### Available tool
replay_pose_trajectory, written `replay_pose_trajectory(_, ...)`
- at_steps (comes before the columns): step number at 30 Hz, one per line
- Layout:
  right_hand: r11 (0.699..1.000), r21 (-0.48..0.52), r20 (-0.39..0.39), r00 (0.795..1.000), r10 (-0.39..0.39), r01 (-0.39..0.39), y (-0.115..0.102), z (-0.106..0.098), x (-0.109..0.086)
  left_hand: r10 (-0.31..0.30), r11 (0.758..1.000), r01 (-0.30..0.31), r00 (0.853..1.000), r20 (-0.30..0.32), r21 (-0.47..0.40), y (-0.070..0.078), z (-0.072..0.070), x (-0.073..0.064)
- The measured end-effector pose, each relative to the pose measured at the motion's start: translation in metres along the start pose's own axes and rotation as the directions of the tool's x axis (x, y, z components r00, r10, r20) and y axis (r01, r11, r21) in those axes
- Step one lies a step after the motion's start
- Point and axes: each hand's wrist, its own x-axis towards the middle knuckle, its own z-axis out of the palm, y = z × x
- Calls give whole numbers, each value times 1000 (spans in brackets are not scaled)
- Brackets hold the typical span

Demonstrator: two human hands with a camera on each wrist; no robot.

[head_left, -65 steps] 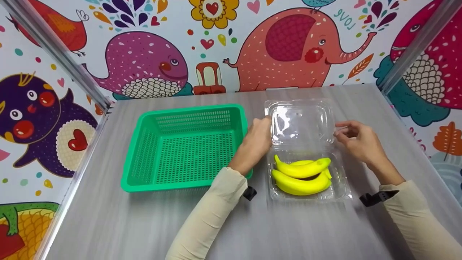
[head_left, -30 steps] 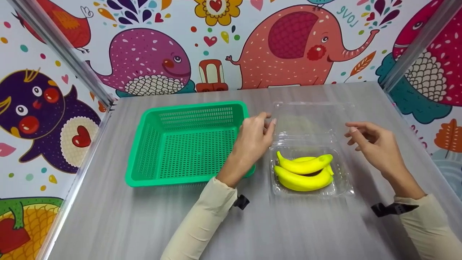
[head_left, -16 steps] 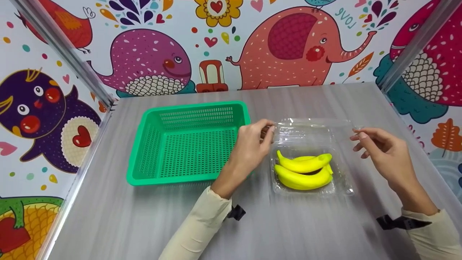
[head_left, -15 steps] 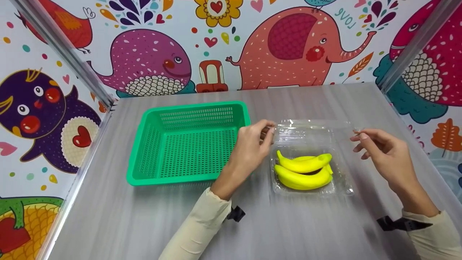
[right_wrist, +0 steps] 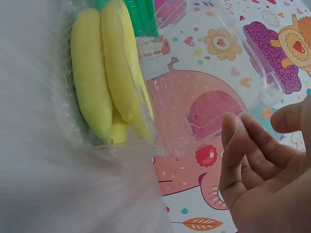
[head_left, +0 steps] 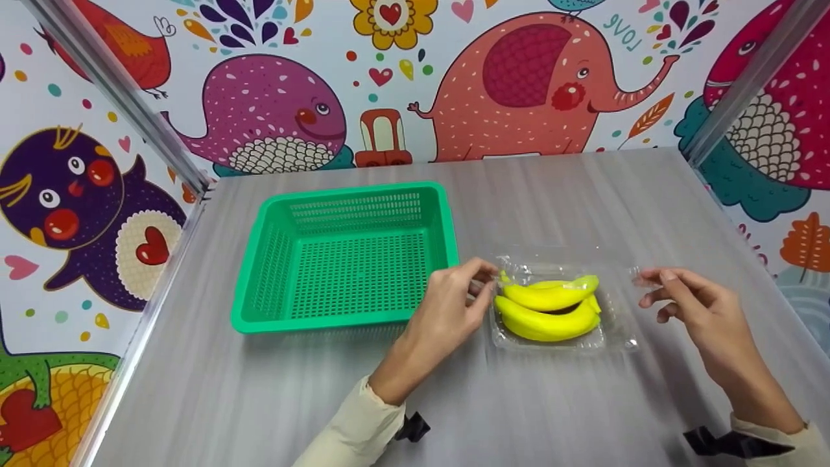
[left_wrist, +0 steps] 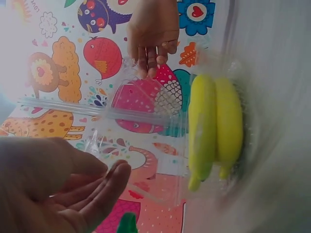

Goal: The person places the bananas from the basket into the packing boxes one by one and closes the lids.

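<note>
In the head view, several yellow bananas (head_left: pixel 548 325) lie in the base of a clear plastic clamshell container (head_left: pixel 622 334). Its hinged lid (head_left: pixel 557 253) stands raised, tilting over the far side of the bananas. My left hand (head_left: pixel 454 305) holds the lid's left corner with its fingertips. At the right corner, my right hand (head_left: pixel 703 311) does the same with bent fingers. The right wrist view shows those fingertips (right_wrist: pixel 233 127) right at the lid's edge, thumb apart. From the left wrist, the bananas (left_wrist: pixel 216 126) appear with the see-through lid upright beside them.
A green perforated plastic basket (head_left: pixel 343 321) stands to the left of the container, with nothing inside, close to my left hand. Wood-grain table surface (head_left: pixel 557 408) lies in front. Cartoon-printed walls (head_left: pixel 389 84) border the table at the back and sides.
The lid has swung up from lying back flat and now leans forward over the bananas. Both hands have come toward the person with its corners. Base, bananas and basket have stayed in place.
</note>
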Motion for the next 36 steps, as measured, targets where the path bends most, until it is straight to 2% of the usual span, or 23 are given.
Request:
replay_pose_trajectory(3,998,-36,12,999,44,-44,4,0,-6,3,1000,-3,1000,20,20,-2,4,-8)
replay_pose_trajectory(10,968,-238,30,996,87,-77,13,4,-19,14,998,-17,999,49,56,-8,8,-21)
replay_pose_trajectory(13,961,-262,36,994,107,-94,18,5,-24,13,997,-18,997,70,74,-8,11,-25)
replay_pose_trajectory(19,957,-277,20,996,92,-83,25,8,-31,-2,991,-14,993,120,132,-11,16,-32)
replay_pose_trajectory(26,946,-313,16,995,98,-88,31,8,-36,-14,986,-9,991,136,167,-18,23,-38)
replay_pose_trajectory(31,926,-364,-1,994,107,-100,33,9,-37,-26,993,9,989,147,119,-23,25,-41)
replay_pose_trajectory(36,902,-408,-34,990,137,-139,36,12,-40,-61,996,69,987,149,-50,-30,28,-46)
